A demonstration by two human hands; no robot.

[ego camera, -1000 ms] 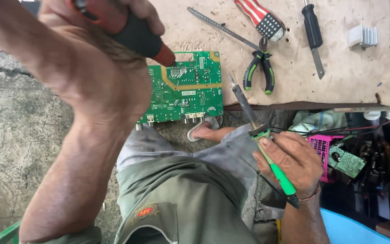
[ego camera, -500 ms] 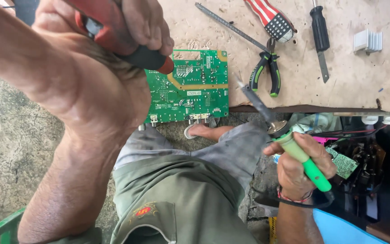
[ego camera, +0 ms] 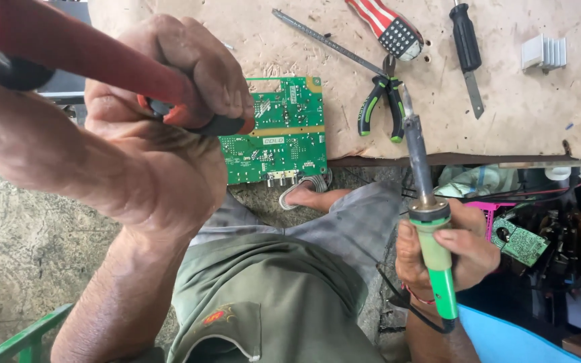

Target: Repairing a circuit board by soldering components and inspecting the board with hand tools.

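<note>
My left hand (ego camera: 169,128) is raised close to the camera and grips a red and black tool handle (ego camera: 102,74), which runs off to the upper left. Behind its fingers a green circuit board (ego camera: 280,131) lies at the near edge of the wooden board (ego camera: 519,128). My right hand (ego camera: 448,245) sits low over my knee and holds a soldering iron (ego camera: 428,202) by its green handle. The iron's metal shaft points up, and its tip is near the pliers. Its cord hangs below my wrist.
On the wooden board lie green-handled pliers (ego camera: 379,101), a long metal file (ego camera: 327,42), a red striped tool (ego camera: 384,23), a black-handled screwdriver (ego camera: 467,47) and a ribbed heat sink (ego camera: 544,52). A small green board (ego camera: 522,242) and tangled parts sit at right. My sandalled foot (ego camera: 307,191) rests below.
My left hand with the red-handled tool has come closer to the camera and higher. My right hand has turned the soldering iron upright and shifted it slightly right.
</note>
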